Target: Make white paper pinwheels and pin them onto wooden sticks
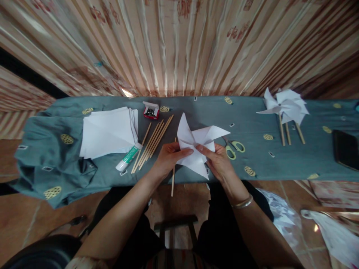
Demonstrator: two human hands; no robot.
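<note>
Between both hands is a white paper pinwheel (pixel 196 164), its pointed blades folded in to the middle. My left hand (pixel 168 158) grips its left side, the thumb lying near the centre. From the right, my right hand (pixel 217 158) pinches it, with that thumb also close to the centre. A single wooden stick (pixel 173 179) lies by my left hand, poking past the table's front edge; part of it is hidden by the hand. Just beyond my right hand rest scissors (pixel 235 147) with light green handles.
Left of the hands lie several wooden sticks (pixel 155 142), a glue stick (pixel 129 157), a stack of white paper (pixel 108 130) and a small red box (pixel 151 111) of dark bits. Finished-looking pinwheels on sticks (pixel 286 106) and a black phone (pixel 345 149) lie on the right.
</note>
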